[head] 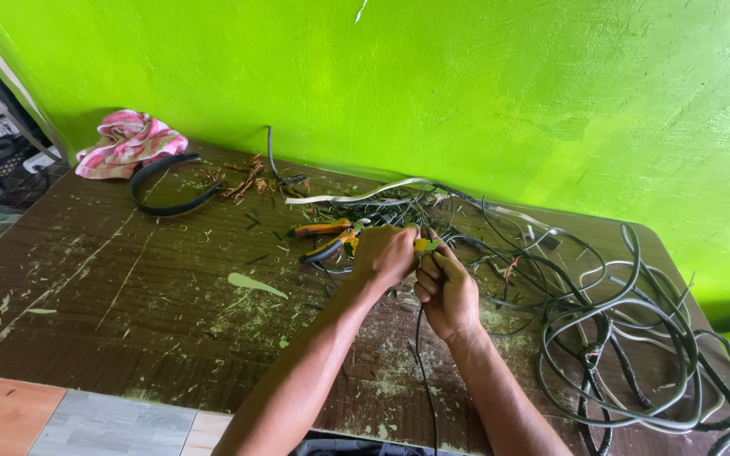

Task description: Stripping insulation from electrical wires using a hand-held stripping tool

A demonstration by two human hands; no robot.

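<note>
Both hands meet over the middle of a worn dark wooden table (pixel 128 279). My left hand (pixel 386 253) is closed around a thin cable end, close to a small yellow-green tool (pixel 427 246) held between the hands. My right hand (pixel 445 291) grips the same thin dark cable (pixel 422 355), which hangs down toward me. Orange-handled pliers (pixel 324 236) lie on the table just left of my left hand.
A large tangle of grey and black cables (pixel 635 329) covers the table's right side. Near the far left edge are a pink striped cloth (pixel 128 142), a black curved strap (pixel 166 186) and stripped copper strands (pixel 247 177). A bright green wall (pixel 466 84) stands behind.
</note>
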